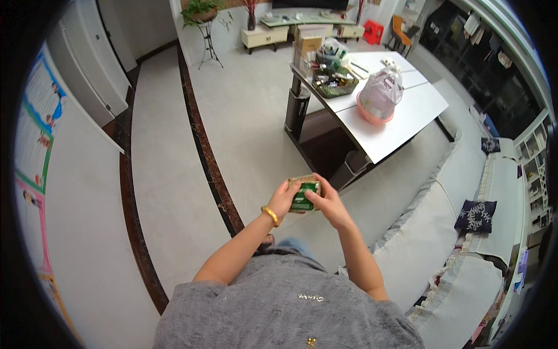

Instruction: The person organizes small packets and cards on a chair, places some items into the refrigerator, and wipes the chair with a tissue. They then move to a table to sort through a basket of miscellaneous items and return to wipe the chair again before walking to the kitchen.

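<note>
A small rectangular packet (302, 201) with a green label sits between my two hands, in front of my body and above the tiled floor. My left hand (283, 199), with a gold bracelet at the wrist, grips its left side, thumb on top. On the opposite side my right hand (328, 201) holds it, the thumb lying across the green label. The undersides of the packet and most of the fingertips are hidden.
Ahead to the right stands a white-topped table (409, 118) bearing a pink basin (370, 116) with a plastic bag (382, 94) and a basket (333, 89) of small items. A pale covered sofa (418, 244) runs along the right; a white wall (83, 187) with posters is at left.
</note>
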The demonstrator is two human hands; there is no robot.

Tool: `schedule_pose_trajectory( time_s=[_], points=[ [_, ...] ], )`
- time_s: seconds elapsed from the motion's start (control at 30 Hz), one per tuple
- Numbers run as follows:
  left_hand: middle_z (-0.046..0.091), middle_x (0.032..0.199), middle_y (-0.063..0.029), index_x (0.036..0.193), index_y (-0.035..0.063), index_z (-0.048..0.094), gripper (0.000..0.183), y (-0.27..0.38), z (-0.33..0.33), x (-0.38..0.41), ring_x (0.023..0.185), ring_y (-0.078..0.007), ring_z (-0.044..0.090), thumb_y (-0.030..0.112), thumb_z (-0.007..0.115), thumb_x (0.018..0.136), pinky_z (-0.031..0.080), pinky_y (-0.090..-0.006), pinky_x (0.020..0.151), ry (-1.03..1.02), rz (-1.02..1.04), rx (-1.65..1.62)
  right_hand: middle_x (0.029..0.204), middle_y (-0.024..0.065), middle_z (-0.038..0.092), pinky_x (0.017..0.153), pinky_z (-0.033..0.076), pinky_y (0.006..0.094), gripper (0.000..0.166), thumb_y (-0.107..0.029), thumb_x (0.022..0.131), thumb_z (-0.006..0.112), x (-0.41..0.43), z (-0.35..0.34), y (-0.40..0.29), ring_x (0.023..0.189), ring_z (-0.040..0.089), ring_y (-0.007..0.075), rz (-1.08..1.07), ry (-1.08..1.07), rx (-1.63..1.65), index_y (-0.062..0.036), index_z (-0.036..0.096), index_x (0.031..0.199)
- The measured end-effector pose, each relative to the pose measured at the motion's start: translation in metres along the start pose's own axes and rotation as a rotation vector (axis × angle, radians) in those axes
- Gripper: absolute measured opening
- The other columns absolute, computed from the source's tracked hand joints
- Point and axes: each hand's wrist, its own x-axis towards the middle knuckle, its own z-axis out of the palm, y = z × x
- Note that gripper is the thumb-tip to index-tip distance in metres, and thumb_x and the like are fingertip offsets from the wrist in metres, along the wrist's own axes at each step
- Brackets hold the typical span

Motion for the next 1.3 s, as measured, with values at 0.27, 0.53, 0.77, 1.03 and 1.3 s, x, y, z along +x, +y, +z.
schedule_pose_trajectory(
  time_s=[0.27,0.53,0.77,1.03,1.3],
  points=[
    [0.058,0.102,-0.0025,0.115,0.0105,0.048,0.054,0.049,0.015,0.208,0.094,-0.0134,0.057,0.056,0.047,0.087,0.05,-0.0311,0.076,-0.02,-0.06,-0.162,0.111,0.0133,0.054,0.086,0.044,0.032,0.058,-0.002,0.068,0.064,0.174,-0.085,-0.014,0.102,0.054,0.024,-0.236,0.269,-0.437,-0.0027,0.043,0.122],
    [0.054,0.083,0.0032,0.088,0.0158,0.052,0.017,0.1,0.03,0.408,0.077,-0.0087,0.054,0.032,0.055,0.087,0.046,-0.027,0.069,0.192,-0.017,-0.432,0.118,0.0174,0.048,0.092,0.034,0.0449,0.062,-0.008,0.061,0.069,0.358,-0.166,-0.039,0.109,0.045,0.0365,-0.558,0.269,-0.872,-0.0066,0.044,0.117],
    [0.053,0.089,0.0032,0.091,0.015,0.05,0.021,0.141,0.026,0.512,0.082,-0.0079,0.054,0.035,0.052,0.091,0.046,-0.026,0.069,0.268,-0.088,-0.403,0.109,0.0133,0.055,0.079,0.044,0.0395,0.061,-0.007,0.063,0.072,0.462,-0.211,-0.039,0.095,0.054,0.0343,-0.408,0.281,-0.83,-0.0064,0.044,0.118],
    [0.061,0.098,-0.0046,0.107,0.0116,0.052,0.02,0.202,-0.04,0.672,0.082,-0.013,0.06,0.023,0.052,0.089,0.049,-0.0292,0.072,-0.188,-0.059,0.471,0.105,0.0083,0.055,0.081,0.046,0.0261,0.052,-0.005,0.076,0.068,0.516,-0.279,-0.055,0.093,0.055,0.0141,-0.09,0.952,-0.021,-0.0011,0.038,0.118],
    [0.045,0.13,-0.0027,0.121,0.018,0.05,0.058,0.188,-0.009,0.747,0.103,-0.0228,0.054,0.015,0.068,0.066,0.044,-0.0402,0.082,-1.235,0.531,1.836,0.106,0.0087,0.054,0.082,0.045,0.0266,0.054,-0.004,0.075,0.069,0.508,-0.283,-0.045,0.094,0.054,0.0144,0.015,1.036,-0.056,-0.0006,0.038,0.119]
  ],
)
